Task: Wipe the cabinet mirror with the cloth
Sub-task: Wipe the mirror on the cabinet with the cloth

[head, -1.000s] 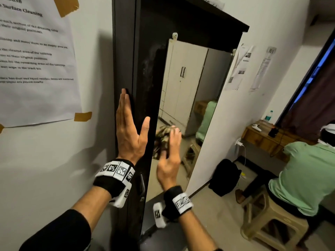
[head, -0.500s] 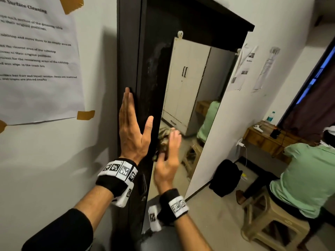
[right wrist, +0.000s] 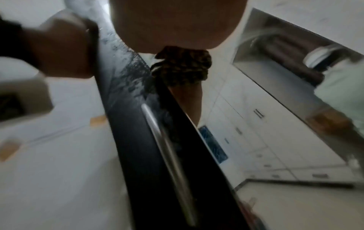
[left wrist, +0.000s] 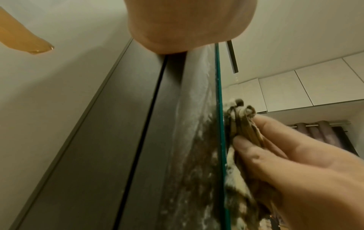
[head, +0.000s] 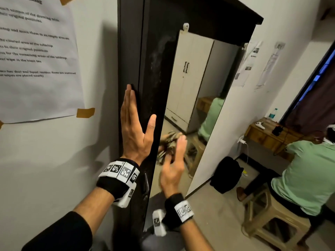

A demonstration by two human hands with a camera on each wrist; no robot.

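- Left hand [head: 135, 129] lies flat against the dark cabinet [head: 130, 51] at its left front edge, fingers [head: 129, 98] straight and pressed together, thumb splayed toward the glass. It holds nothing. Judgement: it braces the door so the door does not swing under wiping pressure.
- Right hand [head: 173, 169] holds the cloth [head: 167, 144], a bunched brown-and-cream rag, against the cabinet mirror [head: 195, 84]. In the left wrist view the fingers [left wrist: 262, 149] are curled round the wad [left wrist: 241, 123], pinching its folds. The bunching gives a thick pad with the fingertips kept off the glass.
- Cloth location: on the mirror's lower part, just beside its left edge, near the braced left thumb.
- The head view shows motion blur on right hand and cloth, so a wiping stroke is probably in progress.
- A pale dusty smear [head: 159, 51] shows on the dark strip left of the glass, above the cloth. Left wrist view shows whitish residue [left wrist: 199, 140] along that same edge.
- Judgement: task is mid-way; the upper mirror is probably not yet done.
- A seated person [head: 308, 171] in a green shirt is at a wooden table [head: 261, 134], well apart from the cabinet.
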